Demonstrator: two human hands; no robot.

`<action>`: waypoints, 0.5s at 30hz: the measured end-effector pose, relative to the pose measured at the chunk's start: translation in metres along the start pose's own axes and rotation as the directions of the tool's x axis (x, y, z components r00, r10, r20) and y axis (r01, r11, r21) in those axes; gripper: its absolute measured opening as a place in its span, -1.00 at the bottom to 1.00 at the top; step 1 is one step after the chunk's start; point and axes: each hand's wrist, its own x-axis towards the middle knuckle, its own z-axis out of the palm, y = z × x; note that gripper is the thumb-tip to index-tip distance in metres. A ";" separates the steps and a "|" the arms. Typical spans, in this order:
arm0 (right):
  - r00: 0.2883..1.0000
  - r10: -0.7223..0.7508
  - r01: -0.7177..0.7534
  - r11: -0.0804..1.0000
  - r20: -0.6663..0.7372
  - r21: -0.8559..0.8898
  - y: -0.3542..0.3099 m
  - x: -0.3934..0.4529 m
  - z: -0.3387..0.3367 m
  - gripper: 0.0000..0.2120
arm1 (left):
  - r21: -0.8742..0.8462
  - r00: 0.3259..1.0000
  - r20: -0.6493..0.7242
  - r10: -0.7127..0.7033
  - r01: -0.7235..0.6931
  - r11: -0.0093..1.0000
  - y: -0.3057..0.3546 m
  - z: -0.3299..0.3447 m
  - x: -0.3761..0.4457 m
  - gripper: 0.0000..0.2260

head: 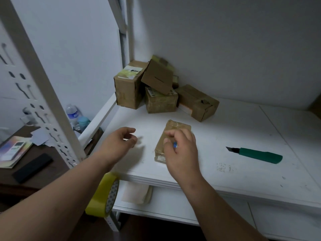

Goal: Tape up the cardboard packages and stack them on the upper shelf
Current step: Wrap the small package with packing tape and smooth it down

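A small flat cardboard package wrapped in glossy tape lies on the white shelf in front of me. My right hand rests over its near half, fingers curled onto it, with a small blue thing showing between them. To the left, my left hand hovers just above the shelf, fingers loosely curled and empty. A roll of yellow tape hangs around my left forearm. Several taped cardboard boxes are piled in the shelf's back left corner.
A green-handled utility knife with its blade out lies on the shelf to the right. The white perforated shelf upright runs diagonally at left. Beyond it, a dark desk carries a remote, a notebook and water bottles.
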 end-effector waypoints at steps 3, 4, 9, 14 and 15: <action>0.990 -0.102 0.099 0.994 0.096 0.037 -0.017 -0.005 0.017 -0.79 | 0.086 0.997 -0.080 0.003 0.004 0.996 -0.012 -0.012 -0.007 -0.79; 0.985 -0.105 0.101 0.994 0.136 0.040 -0.020 -0.008 0.023 -0.81 | 0.139 0.995 -0.101 0.006 0.008 0.990 -0.017 -0.017 -0.009 -0.80; 0.897 0.042 -0.072 0.996 0.439 0.051 -0.031 -0.017 0.041 -0.85 | 0.445 0.991 -0.131 -0.022 0.079 0.892 -0.038 -0.040 -0.018 -0.86; 0.540 0.295 -0.392 0.917 0.788 -0.074 -0.038 -0.032 0.059 -0.76 | 0.544 0.989 -0.125 -0.084 0.139 0.828 -0.054 -0.053 -0.035 -0.84; 0.523 0.323 -0.413 0.905 0.789 -0.097 -0.036 -0.035 0.064 -0.72 | 0.552 0.988 -0.124 -0.091 0.145 0.821 -0.055 -0.053 -0.038 -0.83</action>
